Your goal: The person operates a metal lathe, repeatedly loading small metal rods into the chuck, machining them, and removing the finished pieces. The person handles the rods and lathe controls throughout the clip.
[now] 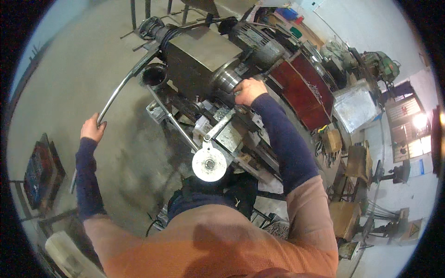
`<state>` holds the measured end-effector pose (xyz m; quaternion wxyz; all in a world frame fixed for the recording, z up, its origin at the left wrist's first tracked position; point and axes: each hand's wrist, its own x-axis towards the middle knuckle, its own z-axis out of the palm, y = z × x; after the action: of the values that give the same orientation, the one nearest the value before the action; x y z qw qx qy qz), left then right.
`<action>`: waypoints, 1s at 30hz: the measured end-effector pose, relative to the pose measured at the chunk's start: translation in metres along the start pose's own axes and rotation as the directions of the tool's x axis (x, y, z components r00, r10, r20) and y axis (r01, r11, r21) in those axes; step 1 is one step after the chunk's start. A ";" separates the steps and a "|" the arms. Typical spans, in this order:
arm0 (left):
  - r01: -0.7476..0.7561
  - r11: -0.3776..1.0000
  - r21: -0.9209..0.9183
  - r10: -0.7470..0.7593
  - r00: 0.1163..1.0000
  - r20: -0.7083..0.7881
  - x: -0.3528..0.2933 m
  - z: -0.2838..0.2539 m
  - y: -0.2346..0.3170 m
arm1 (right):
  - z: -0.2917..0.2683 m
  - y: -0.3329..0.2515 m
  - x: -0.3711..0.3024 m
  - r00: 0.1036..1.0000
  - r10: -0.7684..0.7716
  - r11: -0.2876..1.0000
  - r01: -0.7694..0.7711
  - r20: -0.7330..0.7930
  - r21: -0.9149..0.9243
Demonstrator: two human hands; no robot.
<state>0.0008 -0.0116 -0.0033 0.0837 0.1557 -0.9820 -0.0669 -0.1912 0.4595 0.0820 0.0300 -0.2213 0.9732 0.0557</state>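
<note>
My left hand (pixel 92 128) is wrapped round a long metal lever bar (pixel 116 91), which runs up to the near left end of a dark lathe-like machine (pixel 204 48). At the machine's shiny round chuck (pixel 228 80), my right hand (pixel 250 91) has its fingers curled in against the front face. Whatever those fingers hold there is hidden. Below the chuck sits a greasy metal slide (pixel 228 138) with a small crank handle (pixel 218 127). Nearest my body is a pale round disc (pixel 209 164) with a bolt at its centre. A second rod (pixel 174 118) slants down toward it.
A motor (pixel 259 44) stands behind the machine. Right of it are a dark red panel (pixel 303 90), a silvery metal box (pixel 357 105) and cardboard boxes (pixel 360 162). A dark stack (pixel 42 173) lies on the floor at far left. Metal stool legs (pixel 147 14) rise at the back.
</note>
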 end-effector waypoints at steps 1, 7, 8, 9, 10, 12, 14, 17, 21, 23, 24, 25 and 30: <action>0.029 0.990 0.137 -0.032 0.999 0.023 0.006 0.003 -0.003 | -0.002 -0.004 -0.001 1.000 -0.008 1.000 0.008 -0.007 -0.005; 0.223 0.894 0.388 -0.278 0.956 0.091 0.098 -0.016 -0.070 | -0.001 -0.003 -0.010 0.995 -0.070 0.997 0.072 -0.073 0.031; 0.220 0.855 0.469 -0.294 0.951 0.092 0.116 -0.028 -0.090 | 0.003 -0.006 -0.007 0.991 -0.080 0.993 0.089 -0.104 0.083; 0.191 0.826 0.531 -0.296 0.948 0.119 0.131 -0.028 -0.092 | 0.005 -0.006 -0.009 0.991 -0.071 0.989 0.084 -0.112 0.119; 0.200 0.850 0.487 -0.283 0.954 0.103 0.140 -0.024 -0.090 | 0.003 -0.003 -0.008 0.990 -0.086 0.988 0.100 -0.115 0.117; 0.221 0.886 0.408 -0.266 0.962 0.056 0.149 -0.027 -0.082 | -0.005 -0.004 -0.010 0.996 -0.035 0.996 0.041 -0.077 0.077; 0.313 0.876 0.367 -0.349 0.937 0.034 0.152 -0.019 -0.085 | 0.006 0.005 -0.010 0.995 -0.059 0.994 0.066 -0.083 0.086; 0.300 0.908 0.292 -0.312 0.950 -0.006 0.175 0.046 -0.146 | -0.001 -0.007 -0.012 0.990 -0.085 0.995 0.090 -0.111 0.043; -0.224 0.953 -0.206 0.089 0.853 -0.515 0.162 0.073 -0.030 | -0.015 0.000 -0.054 0.813 -0.200 0.957 0.281 -0.547 0.068; -0.025 0.943 -0.332 -0.091 0.940 -0.328 0.126 0.097 0.044 | -0.026 0.009 -0.092 0.778 -0.151 0.946 0.292 -0.609 0.139; 0.055 0.978 -0.201 -0.077 0.991 -0.105 0.130 0.174 -0.003 | -0.030 0.012 -0.110 0.793 -0.144 0.940 0.296 -0.592 0.168; 0.028 0.986 -0.165 -0.022 0.999 0.038 0.122 0.198 0.034 | -0.029 0.024 -0.135 0.825 -0.095 0.960 0.224 -0.557 0.168; -0.111 0.984 0.142 0.050 0.924 0.378 0.126 0.239 0.103 | 0.024 0.091 -0.278 0.854 0.308 0.935 -0.190 -0.419 0.300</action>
<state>-0.1919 0.0708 -0.2022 -0.1145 0.1060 -0.9877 -0.0126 0.0205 0.6623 0.0902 -0.1810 -0.0938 0.9720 -0.1169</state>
